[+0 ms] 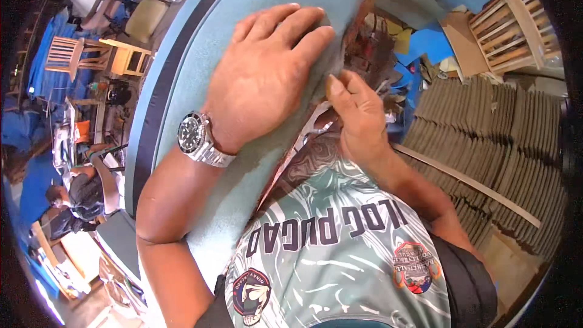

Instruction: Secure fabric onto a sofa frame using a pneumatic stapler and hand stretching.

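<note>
A long light blue upholstered piece (200, 48) with a dark band along its left side runs diagonally up the middle, against my torso. My left hand (261, 70), a steel watch on its wrist, rests palm down on that surface with slightly bent fingers, a little apart. Just right of it, my right hand (358, 109) pinches the piece's right edge between thumb and forefinger; the exact bit held is partly hidden.
A co-worker in black (82, 194) is at the left, below wooden chairs (124, 54) and padded seats (146, 19). Stacks of grey padded sheets (486, 133) fill the right, under a slatted wooden piece (507, 27). Blue sheeting (428, 42) and clutter lie beyond the edge.
</note>
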Demonstrator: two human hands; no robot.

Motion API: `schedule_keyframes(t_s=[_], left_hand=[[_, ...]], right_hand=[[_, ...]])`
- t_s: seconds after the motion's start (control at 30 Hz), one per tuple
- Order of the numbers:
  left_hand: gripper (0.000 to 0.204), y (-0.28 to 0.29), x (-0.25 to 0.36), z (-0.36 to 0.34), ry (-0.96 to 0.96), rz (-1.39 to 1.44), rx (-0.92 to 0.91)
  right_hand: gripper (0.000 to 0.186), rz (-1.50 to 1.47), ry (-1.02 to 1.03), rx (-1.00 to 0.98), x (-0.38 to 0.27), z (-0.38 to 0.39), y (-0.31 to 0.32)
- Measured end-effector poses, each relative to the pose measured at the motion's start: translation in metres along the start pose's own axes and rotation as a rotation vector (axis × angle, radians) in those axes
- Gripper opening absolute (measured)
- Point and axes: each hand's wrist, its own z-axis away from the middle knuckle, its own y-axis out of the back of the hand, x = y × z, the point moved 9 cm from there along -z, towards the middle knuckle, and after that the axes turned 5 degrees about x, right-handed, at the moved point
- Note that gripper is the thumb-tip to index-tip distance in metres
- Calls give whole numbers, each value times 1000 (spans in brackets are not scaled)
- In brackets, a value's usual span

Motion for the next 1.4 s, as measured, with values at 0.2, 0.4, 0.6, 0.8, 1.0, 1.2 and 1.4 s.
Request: schedule_keyframes(t_s=[0.2,0.4,0.6,0.8,1.0,1.2,1.4], left_hand=[[43,-6,1,0,-41,25,28],[39,-3,5,0,-69,16,64],[40,-7,18,1,-41,226,31],[34,113,-47,-13,197,429,355],[44,148,-113,26,434,293,392],[61,80,-126,108,882,280,-93],[69,49,-111,152,943,183,-231]], right_hand=[[29,-311,-315,241,17,9,-9],[23,-362,-414,305,12,9,-9],[29,-197,-334,160,11,1,15],[30,-523,-229,-133,42,-1,17],[27,-213,-90,-451,47,-22,71],[31,-256,-142,-560,60,-17,55],[42,-722,-364,-514,35,-7,10]])
